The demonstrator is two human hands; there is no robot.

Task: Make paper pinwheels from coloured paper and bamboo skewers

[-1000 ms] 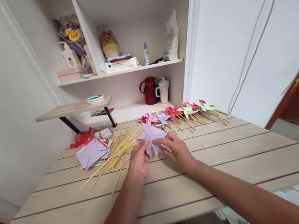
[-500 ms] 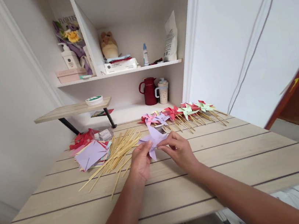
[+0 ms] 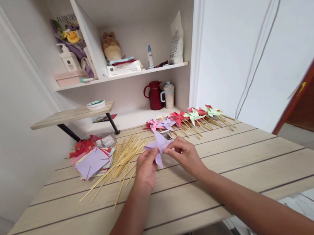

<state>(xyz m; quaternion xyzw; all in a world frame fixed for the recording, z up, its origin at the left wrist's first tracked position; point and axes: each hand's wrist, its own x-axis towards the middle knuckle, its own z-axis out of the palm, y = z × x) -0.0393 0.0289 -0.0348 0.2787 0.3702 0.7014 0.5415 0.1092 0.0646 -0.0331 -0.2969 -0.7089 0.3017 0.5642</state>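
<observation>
Above the middle of the table, a lavender paper pinwheel point(image 3: 159, 142) is held between my two hands, its pointed blades spread. My left hand point(image 3: 147, 164) grips it from the left, thumb pressed on the paper near the centre. From the right, my right hand point(image 3: 185, 153) pinches at a blade near the centre, thumb and forefinger together; any small piece between those fingertips is hidden. Thin bamboo sticks point(image 3: 122, 161) lie in a loose heap left of my hands. Beyond them is a stack of cut paper squares point(image 3: 92, 163), a lavender one on top.
Finished pinwheels on sticks point(image 3: 193, 116) lie in a row along the back right. A clear plastic box point(image 3: 106, 141) sits behind the paper. A small raised wooden shelf point(image 3: 69, 115) stands at the back left. A red jug point(image 3: 155, 96) and a cup point(image 3: 169, 96) stand behind the table.
The view has shifted slightly, so everything sits a little further left. My right fingers have moved slightly closer to the pinwheel's centre; both hands still hold it.
</observation>
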